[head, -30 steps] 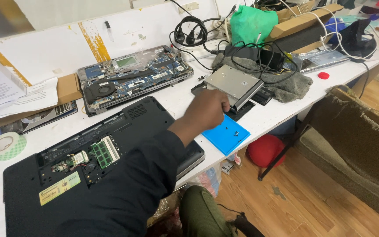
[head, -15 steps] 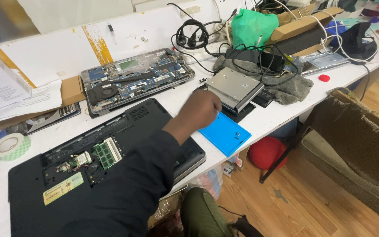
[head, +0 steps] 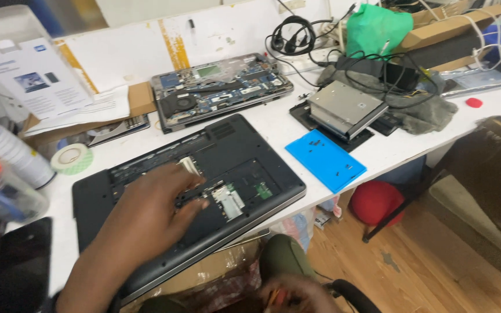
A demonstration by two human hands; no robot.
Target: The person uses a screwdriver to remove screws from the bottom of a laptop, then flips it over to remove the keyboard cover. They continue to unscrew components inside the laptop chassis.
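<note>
1. The black laptop (head: pixel 204 191) lies bottom-up at the front edge of the white desk (head: pixel 262 124). Its service cover is off, exposing the memory module (head: pixel 228 200) and a small green card (head: pixel 264 190).
2. The left hand (head: pixel 146 211) rests open over the exposed bay, fingers (head: pixel 189 208) loosely spread and reaching toward the memory module. It grips nothing.
3. The right hand (head: pixel 291 293) sits low, below the desk edge. It is blurred, and orange shows in it; whether it holds anything cannot be told.
4. To work the bay well, keep fingertips on the module's edges, not its chips. Press both side latches evenly and keep the laptop flat on the desk.
5. Just right of the laptop lies a blue mat (head: pixel 326 159) carrying small dark screws. Keep loose fasteners there, apart from the bay.
6. Behind the mat a silver optical drive (head: pixel 346 107) lies on a dark tray.
7. Behind the black laptop sits a second opened laptop (head: pixel 221 90), its board and fan exposed.
8. At the left stand a tape roll (head: pixel 72 158), a white canister (head: pixel 7 150) and a product box (head: pixel 30 75).
9. Cables and black headphones (head: pixel 291 32) crowd the far edge, beside a green bag (head: pixel 375 29).
</note>
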